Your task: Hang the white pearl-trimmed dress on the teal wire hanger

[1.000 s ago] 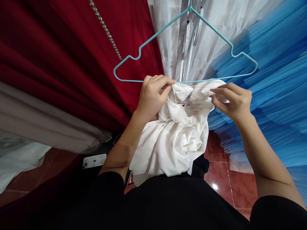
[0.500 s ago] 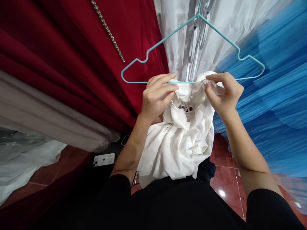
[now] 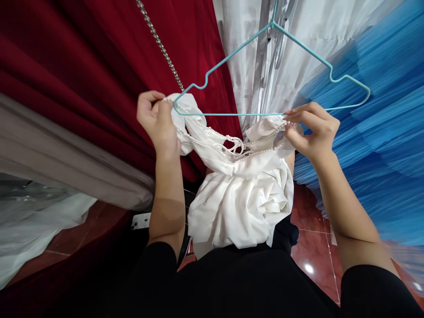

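Observation:
A white dress [image 3: 228,207] with a pearl-beaded neckline and white lacing lies bunched on my lap, its top edge raised. My left hand [image 3: 159,121] is closed on one shoulder part of the dress, by the left end of a light blue hanger [image 3: 228,114]. That part of the white cloth sits around the hanger's left end, with the hanger wire in front. My right hand [image 3: 313,130] pinches the other side of the beaded neckline, just under the hanger's bottom bar. The neckline is stretched between both hands. The hanger's hook is out of view.
Dark red cloth [image 3: 109,79] with a beaded strand [image 3: 162,48] hangs at the left, above greyish cloth [image 3: 73,154]. White fabric [image 3: 318,39] hangs behind the hanger and blue tulle [image 3: 374,145] at the right. A white phone [image 3: 140,221] lies at lower left. The floor is red tile [image 3: 314,247].
My left hand has moved left with its side of the dress, out to the hanger's left end, and the neckline has spread wide. My right hand has stayed almost in place.

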`<state>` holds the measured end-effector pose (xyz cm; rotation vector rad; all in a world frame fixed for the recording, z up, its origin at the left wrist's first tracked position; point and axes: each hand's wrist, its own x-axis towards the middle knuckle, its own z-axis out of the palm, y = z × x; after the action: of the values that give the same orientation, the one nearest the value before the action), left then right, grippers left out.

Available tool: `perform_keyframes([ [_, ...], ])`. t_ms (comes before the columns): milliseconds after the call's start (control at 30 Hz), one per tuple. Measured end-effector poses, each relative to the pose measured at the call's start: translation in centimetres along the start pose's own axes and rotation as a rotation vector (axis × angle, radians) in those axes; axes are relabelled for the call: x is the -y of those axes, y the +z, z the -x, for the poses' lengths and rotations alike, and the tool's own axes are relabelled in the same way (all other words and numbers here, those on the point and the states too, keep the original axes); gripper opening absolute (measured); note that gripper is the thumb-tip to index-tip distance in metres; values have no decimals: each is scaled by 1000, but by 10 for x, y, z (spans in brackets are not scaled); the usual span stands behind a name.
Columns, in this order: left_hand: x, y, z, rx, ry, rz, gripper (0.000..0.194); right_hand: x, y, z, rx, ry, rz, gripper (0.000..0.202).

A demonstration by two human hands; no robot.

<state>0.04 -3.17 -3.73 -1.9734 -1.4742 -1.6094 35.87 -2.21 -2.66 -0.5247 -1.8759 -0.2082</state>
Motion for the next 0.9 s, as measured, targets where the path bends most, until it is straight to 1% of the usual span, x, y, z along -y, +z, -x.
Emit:
perform_keyframes([
  [67, 1, 0, -12, -48, 21, -28, 48, 2, -1, 0, 15, 0, 20, 16],
  [167, 1, 12, -32, -160, 40, -33, 49, 3, -3, 2, 10, -18, 31, 16],
  [233, -1, 24, -45, -257, 64, 36, 44, 3, -2, 3, 8, -26, 41, 17],
  [300, -7, 34, -55, -271, 91, 150, 37, 3, -2, 4, 9, -22, 59, 17],
  [367, -18, 40, -58, -216, 155, 269, 33, 3, 0, 6, 15, -17, 72, 16],
  [400, -25, 42, -56, -182, 203, 306, 36, 3, 0, 6, 19, -20, 77, 15],
  [467, -42, 44, -48, -184, 305, 310, 50, 3, 0, 7, 42, -14, 89, 14],
  [500, -51, 46, -41, -170, 348, 294, 52, 2, 0, 7, 55, -6, 93, 14],
  [533, -60, 50, -33, -132, 376, 276, 48, 2, 0, 7, 65, 2, 93, 14],
  [567, -68, 54, -24, -68, 393, 266, 40, 1, 0, 7, 73, 11, 89, 14],
  [600, -76, 60, -16, 24, 394, 266, 30, 0, 0, 7, 80, 22, 80, 14],
  [633, -83, 67, -7, 129, 370, 263, 25, -1, -1, 7, 85, 34, 70, 13],
  [667, -88, 73, 0, 229, 333, 251, 24, -1, -1, 8, 95, 47, 63, 12],
  [700, -93, 79, 7, 295, 280, 227, 27, -1, -1, 9, 112, 62, 66, 10],
  [733, -97, 83, 11, 325, 233, 203, 31, -2, -2, 12, 135, 77, 83, 8],
  [800, -102, 85, 16, 330, 163, 186, 36, -1, -4, 21, 144, 94, 173, 8],
  [833, -103, 83, 16, 321, 146, 199, 37, 0, -7, 27, 113, 101, 246, 10],
  [900, -103, 77, 15, 316, 136, 229, 38, 0, -16, 40, -9, 133, 399, 13],
])
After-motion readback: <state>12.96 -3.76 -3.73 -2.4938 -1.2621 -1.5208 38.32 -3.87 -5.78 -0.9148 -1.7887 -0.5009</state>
